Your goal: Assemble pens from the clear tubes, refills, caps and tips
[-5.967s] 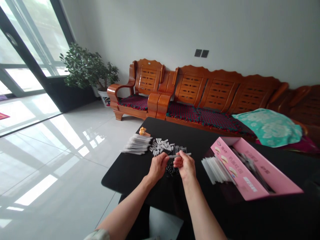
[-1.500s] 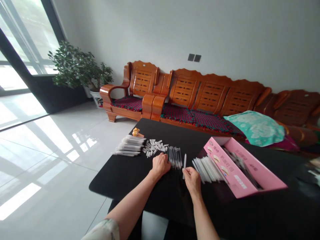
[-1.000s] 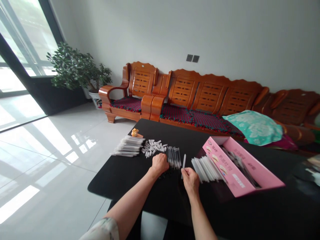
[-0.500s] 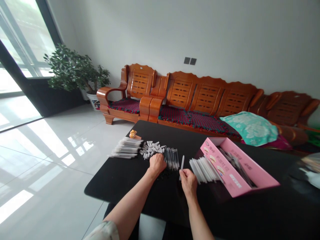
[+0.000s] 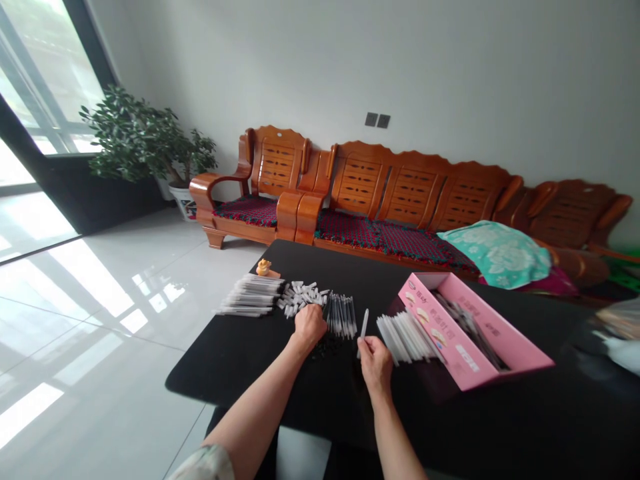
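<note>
A slim translucent white plastic pen barrel is pinched at its lower end by the right hand, its long axis near upright, with the left hand set just to its left, curled fingers down by the row of thin clear refills, and whether they grip anything cannot be told.

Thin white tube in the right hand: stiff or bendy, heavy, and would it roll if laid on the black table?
Probably stiff: the tube stands straight above the right hand with no sag. Likely light, since the fingertips alone pinch its lower end. It looks slim and round, so it could well roll on the smooth table.
</note>
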Available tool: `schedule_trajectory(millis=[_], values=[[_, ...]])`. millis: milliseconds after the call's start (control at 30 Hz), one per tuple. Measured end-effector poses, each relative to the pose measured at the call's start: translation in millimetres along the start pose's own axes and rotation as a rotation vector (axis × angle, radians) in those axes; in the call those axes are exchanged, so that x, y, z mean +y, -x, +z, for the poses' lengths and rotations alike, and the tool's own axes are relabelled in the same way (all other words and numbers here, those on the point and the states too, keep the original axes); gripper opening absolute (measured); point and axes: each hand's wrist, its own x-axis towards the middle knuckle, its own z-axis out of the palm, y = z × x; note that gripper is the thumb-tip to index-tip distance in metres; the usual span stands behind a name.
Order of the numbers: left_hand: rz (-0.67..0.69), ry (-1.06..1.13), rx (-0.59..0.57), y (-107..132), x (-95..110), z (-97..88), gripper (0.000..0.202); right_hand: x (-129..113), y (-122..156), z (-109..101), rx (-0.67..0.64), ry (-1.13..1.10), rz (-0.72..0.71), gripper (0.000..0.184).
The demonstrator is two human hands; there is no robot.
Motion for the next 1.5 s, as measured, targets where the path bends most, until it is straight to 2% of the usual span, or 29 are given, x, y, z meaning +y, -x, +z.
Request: schedule_trajectory(millis=[167,300,433,533,733,933,1233,1500], values=[[-0.002,0.036,0.055,5,-9,-16.1,0.023,-7,5,-6,0.021,-0.143,0.022,0.048],[0.042,0.133,0.101,17,-22,-22.9,0.018,-12,5,-8,0.034,-0.311,0.121,0.043],[0.086,0.287,0.073,28,-37,-17.1,0.015,-22,-4,-4,0.039,-0.522,0.264,0.035],[0.074,0.381,0.045,36,-46,-10.6,0.012,-32,-15,0,0.026,-0.662,0.319,0.032],[0.191,0.467,0.055,54,-51,-8.7,0.008,-60,-36,0,-0.073,-0.862,0.280,0.030],[0.263,0.425,0.021,69,-43,-11.9,0.008,-80,-47,-3,-0.065,-0.901,0.176,0.030],[0.372,0.367,0.036,68,-43,-4.9,0.009,-79,-46,-5,-0.041,-0.919,0.179,0.030],[0.361,0.337,0.027,68,-43,-5.8,0.008,-79,-45,-8,-0.038,-0.912,0.184,0.031]])
